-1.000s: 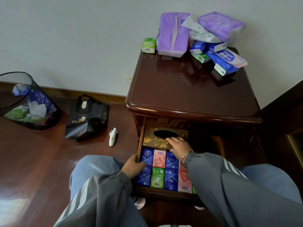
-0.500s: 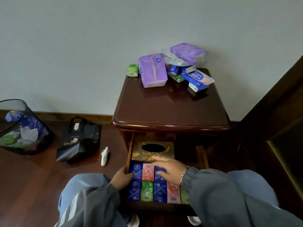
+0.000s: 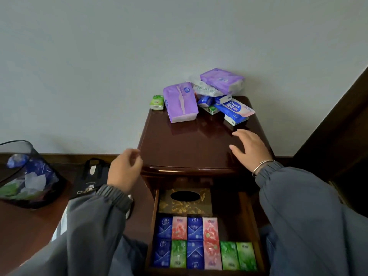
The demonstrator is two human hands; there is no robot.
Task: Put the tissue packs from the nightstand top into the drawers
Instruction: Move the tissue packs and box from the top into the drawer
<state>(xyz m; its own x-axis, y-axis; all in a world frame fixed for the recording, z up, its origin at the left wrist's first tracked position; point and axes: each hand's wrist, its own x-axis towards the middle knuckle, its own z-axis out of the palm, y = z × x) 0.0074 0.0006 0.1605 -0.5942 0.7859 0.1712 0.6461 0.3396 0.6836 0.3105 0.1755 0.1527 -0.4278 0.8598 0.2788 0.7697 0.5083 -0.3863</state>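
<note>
The dark wooden nightstand [image 3: 191, 148] carries a pile of tissue packs at its back: a purple pack [image 3: 180, 105], a second purple pack [image 3: 222, 80] on top, a blue-and-white pack [image 3: 235, 111] and a small green pack [image 3: 157, 102]. Below, the open drawer [image 3: 246, 218] holds a gold tissue box [image 3: 185, 206] and rows of small blue, pink and green packs [image 3: 199, 244]. My right hand [image 3: 250, 150] hovers open over the nightstand top, empty. My left hand [image 3: 125, 172] hangs at the top's left front corner, fingers loosely curled, empty.
A mesh waste bin [image 3: 25, 176] with rubbish stands on the floor at the left. A black bag [image 3: 89, 180] lies beside it. Dark wooden furniture [image 3: 338, 126] rises at the right. The wall runs just behind the nightstand.
Both hands have left the drawer and risen to the nightstand top. The view has pulled back, and more packs in the drawer now show.
</note>
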